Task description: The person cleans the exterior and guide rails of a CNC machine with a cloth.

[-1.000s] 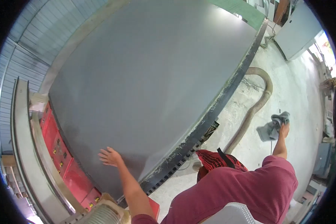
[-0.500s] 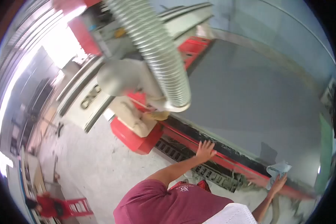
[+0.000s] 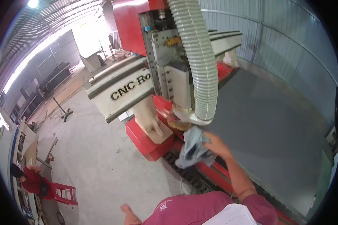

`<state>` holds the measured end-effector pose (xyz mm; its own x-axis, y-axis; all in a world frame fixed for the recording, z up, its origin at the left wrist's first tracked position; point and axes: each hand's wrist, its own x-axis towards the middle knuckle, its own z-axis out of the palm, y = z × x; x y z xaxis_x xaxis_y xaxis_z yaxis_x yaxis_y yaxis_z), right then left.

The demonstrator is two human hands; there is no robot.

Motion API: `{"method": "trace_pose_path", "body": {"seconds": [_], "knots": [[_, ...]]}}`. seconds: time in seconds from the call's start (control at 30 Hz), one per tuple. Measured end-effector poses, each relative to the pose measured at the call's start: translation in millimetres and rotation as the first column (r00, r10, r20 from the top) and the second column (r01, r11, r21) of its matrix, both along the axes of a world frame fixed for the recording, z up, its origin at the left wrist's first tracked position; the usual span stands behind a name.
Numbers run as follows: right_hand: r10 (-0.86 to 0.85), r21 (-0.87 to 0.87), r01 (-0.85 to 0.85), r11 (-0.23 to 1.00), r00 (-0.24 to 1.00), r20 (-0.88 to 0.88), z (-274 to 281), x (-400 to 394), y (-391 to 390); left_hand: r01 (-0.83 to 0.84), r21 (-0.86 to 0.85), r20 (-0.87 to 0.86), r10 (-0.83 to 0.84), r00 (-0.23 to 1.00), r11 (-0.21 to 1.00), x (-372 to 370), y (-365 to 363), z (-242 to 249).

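My right hand [image 3: 216, 145] is shut on a crumpled grey cloth [image 3: 191, 150], held up against the brush skirt [image 3: 178, 124] under the CNC router head [image 3: 176, 80]. A ribbed white dust hose [image 3: 197, 63] runs down to that head, just above the cloth. Only part of my left hand [image 3: 127, 213] shows at the bottom edge, low beside my maroon shirt and away from the machine; its fingers are not clear. The large grey panel [image 3: 268, 127] lies on the machine bed to the right of my right hand.
The gantry beam [image 3: 125, 92] marked "CNC Ro" reaches left over a red base [image 3: 144, 144]. Concrete floor [image 3: 97, 165] spreads to the left. Another person in red [image 3: 32, 182] crouches at the far left beside a red step frame [image 3: 65, 195]. Corrugated wall stands behind the bed.
My view swung toward the router head. My right hand brought the cloth from the panel's near edge up to the brush. My left hand left the table edge and dropped low.
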<state>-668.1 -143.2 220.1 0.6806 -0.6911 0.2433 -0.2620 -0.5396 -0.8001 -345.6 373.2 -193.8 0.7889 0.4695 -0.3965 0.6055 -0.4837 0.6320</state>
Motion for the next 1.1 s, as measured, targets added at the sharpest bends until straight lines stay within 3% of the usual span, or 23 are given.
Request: {"method": "trace_pose_path", "body": {"seconds": [0.03,0.07,0.1,0.13,0.17,0.2,0.27,0.4,0.43,0.5,0.53,0.6,0.67,0.7,0.77,0.8,0.87,0.9,0.93,1.0,1.03,1.1], "knots": [[-0.009,-0.134,0.015,0.991,0.999,0.042,58.6,5.8,-7.2,-0.184,-0.349,-0.063,0.173,0.983,0.919,-3.6,24.3,12.2],[-0.014,-0.276,0.039,0.960,0.996,0.092,120.8,7.1,-16.0,-0.175,-0.450,-0.087,0.152,0.985,0.876,-19.8,31.3,22.3],[-0.027,-0.432,0.106,0.896,0.982,0.185,169.7,7.7,-30.7,0.169,-0.188,-0.094,-0.189,0.977,0.967,-41.3,34.9,26.8],[-0.102,-0.470,0.220,0.855,0.959,0.264,219.5,8.9,-41.2,0.475,0.122,-0.151,-0.457,0.877,0.871,-63.3,38.5,31.1],[-0.166,-0.509,0.354,0.785,0.911,0.377,266.6,13.7,-49.4,0.558,0.228,-0.190,-0.525,0.829,0.798,-77.3,35.2,33.4],[-0.139,-0.609,0.477,0.634,0.845,0.517,307.9,21.9,-63.4,0.562,0.196,-0.193,-0.530,0.826,0.804,-88.5,22.8,31.9],[0.051,-0.643,0.595,0.482,0.714,0.698,389.6,47.4,-104.7,0.513,0.043,-0.168,-0.500,0.850,0.857,-102.1,-11.8,29.0],[0.071,-0.581,0.718,0.383,0.605,0.793,502.5,119.4,-140.5,0.475,-0.214,-0.109,-0.504,0.857,0.854,-109.2,-88.4,33.7],[0.079,-0.584,0.709,0.394,0.608,0.790,513.2,141.3,-155.3,0.482,-0.242,-0.096,-0.515,0.852,0.842,-111.8,-100.9,38.1],[-0.006,-0.628,0.774,0.077,0.631,0.776,524.5,182.4,-177.7,0.491,-0.292,-0.070,-0.530,0.845,0.821,-111.9,-125.0,44.2],[0.030,-0.623,0.780,0.064,0.622,0.782,524.5,192.3,-178.6,0.498,-0.310,-0.063,-0.540,0.839,0.810,-109.9,-136.6,44.9],[0.107,-0.518,0.849,0.105,0.508,0.855,510.4,206.0,-176.4,0.503,-0.338,-0.055,-0.551,0.833,0.795,-106.0,-152.8,47.8],[0.029,-0.654,0.718,0.238,0.668,0.744,500.1,200.3,-187.1,0.501,-0.349,-0.058,-0.552,0.832,0.792,-106.8,-156.9,48.2],[0.033,-0.656,0.717,0.236,0.669,0.743,492.1,192.7,-179.8,0.500,-0.353,-0.060,-0.553,0.831,0.791,-107.5,-158.5,47.6],[-0.064,-0.811,0.521,0.264,0.849,0.525,484.7,169.5,-164.8,0.501,-0.359,-0.064,-0.557,0.828,0.787,-107.9,-161.9,44.9],[-0.066,-0.810,0.526,0.258,0.846,0.529,489.6,161.4,-161.9,0.501,-0.364,-0.066,-0.558,0.827,0.786,-106.4,-164.0,44.3],[0.087,-0.790,0.552,0.266,0.802,0.590,494.5,148.6,-161.0,0.496,-0.370,-0.068,-0.556,0.829,0.785,-107.3,-166.5,41.6],[0.230,-0.738,0.658,0.151,0.703,0.673,507.6,150.1,-171.4,0.491,-0.375,-0.069,-0.552,0.831,0.786,-107.4,-167.4,41.3],[0.228,-0.737,0.658,0.155,0.702,0.675,517.2,149.9,-165.5,0.487,-0.377,-0.072,-0.549,0.833,0.788,-107.2,-166.2,40.4],[0.160,-0.531,0.828,0.179,0.508,0.846,539.8,150.2,-153.1,0.470,-0.385,-0.074,-0.535,0.842,0.794,-107.3,-163.5,38.1],[0.160,-0.534,0.825,0.187,0.511,0.845,551.2,154.1,-156.6,0.464,-0.391,-0.075,-0.530,0.844,0.794,-106.7,-162.9,36.0],[0.081,-0.707,0.691,0.151,0.704,0.705,578.0,163.7,-168.9,0.441,-0.406,-0.081,-0.512,0.855,0.801,-108.9,-158.5,30.9]]}}
